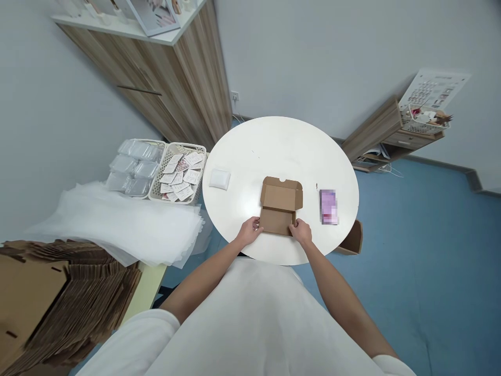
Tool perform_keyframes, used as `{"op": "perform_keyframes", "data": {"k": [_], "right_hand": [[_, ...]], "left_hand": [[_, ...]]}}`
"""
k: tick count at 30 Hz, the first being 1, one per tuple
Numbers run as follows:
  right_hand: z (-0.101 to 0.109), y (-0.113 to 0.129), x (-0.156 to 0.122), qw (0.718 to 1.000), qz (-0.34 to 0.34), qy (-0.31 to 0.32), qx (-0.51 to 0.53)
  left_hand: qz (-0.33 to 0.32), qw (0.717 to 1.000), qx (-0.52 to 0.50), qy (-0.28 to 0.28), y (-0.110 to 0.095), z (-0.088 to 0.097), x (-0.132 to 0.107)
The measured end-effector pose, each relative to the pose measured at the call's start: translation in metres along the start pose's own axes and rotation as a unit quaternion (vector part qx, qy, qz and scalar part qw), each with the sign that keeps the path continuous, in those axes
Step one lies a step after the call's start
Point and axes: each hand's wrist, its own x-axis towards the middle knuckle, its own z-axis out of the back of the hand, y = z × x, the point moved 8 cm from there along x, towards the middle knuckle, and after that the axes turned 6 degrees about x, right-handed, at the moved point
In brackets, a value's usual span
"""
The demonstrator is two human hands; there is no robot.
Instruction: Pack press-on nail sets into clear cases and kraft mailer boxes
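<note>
A brown cardboard box (277, 221) rests on the round white table (242, 151) in front of me, its lid (282, 196) raised at the far side and nothing visible inside. My left hand (250, 231) grips the box's left near corner, fingers curled at the wall. At the right near corner, my right hand (301, 231) pinches the side wall between thumb and fingers. A small white packet (219, 179) lies on the left part of the table. Right of the box is a purple and pink item (329, 207), blurred out, so its kind is unclear.
Left of the table stand a basket of printed cards (180, 177) and a basket of clear plastic packs (135, 167). Nearer are white sheets (129, 219) and stacked flat cardboard (90, 297). An open brown container (352, 238) sits on the floor at right.
</note>
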Motion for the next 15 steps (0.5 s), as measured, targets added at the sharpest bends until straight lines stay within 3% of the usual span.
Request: {"op": "perform_keyframes", "data": {"k": [6, 9, 15], "right_hand": [[0.003, -0.003, -0.003, 1.0, -0.002, -0.002, 0.026], [0.001, -0.011, -0.012, 0.994, -0.006, 0.01, 0.108], [-0.016, -0.021, -0.024, 0.932, -0.028, 0.064, 0.354]], "left_hand": [[-0.003, 1.0, 0.005, -0.004, 0.0, 0.002, 0.001], [0.006, 0.999, 0.005, -0.033, 0.001, 0.005, -0.001], [0.005, 0.998, -0.045, -0.038, 0.003, -0.002, -0.002]]}}
